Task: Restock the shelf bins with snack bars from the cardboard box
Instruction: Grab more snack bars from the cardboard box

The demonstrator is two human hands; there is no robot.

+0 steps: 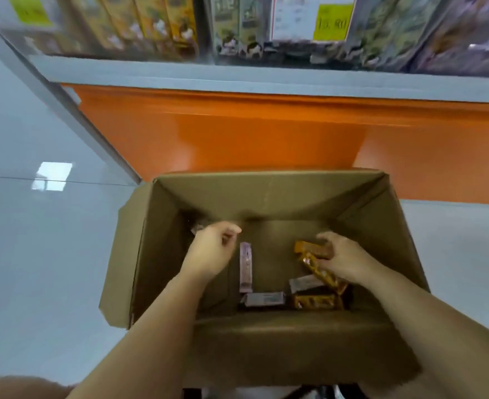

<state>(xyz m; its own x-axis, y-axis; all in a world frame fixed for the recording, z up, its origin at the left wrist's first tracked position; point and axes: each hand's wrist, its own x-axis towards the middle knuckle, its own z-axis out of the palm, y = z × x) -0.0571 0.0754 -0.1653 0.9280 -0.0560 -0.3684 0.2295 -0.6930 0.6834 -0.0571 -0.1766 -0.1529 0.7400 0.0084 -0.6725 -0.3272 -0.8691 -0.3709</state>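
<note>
An open cardboard box (266,194) stands on the floor below me, with both my arms reaching into it. My right hand (342,254) is shut on orange-wrapped snack bars (309,249) near the box's right side. My left hand (213,247) hovers at the left with curled fingers that hold nothing; a wrapper end peeks out behind it. A pale purple bar (245,266) lies upright between my hands. More purple bars (263,298) and an orange bar (315,301) lie along the near wall.
An orange shelf base (266,133) with a grey ledge (266,79) rises just behind the box. Above it, shelf bins hold yellow (151,21), green (237,27) and purple (453,36) snack packs behind a yellow price tag (333,23). Glossy grey floor (36,226) lies to the left.
</note>
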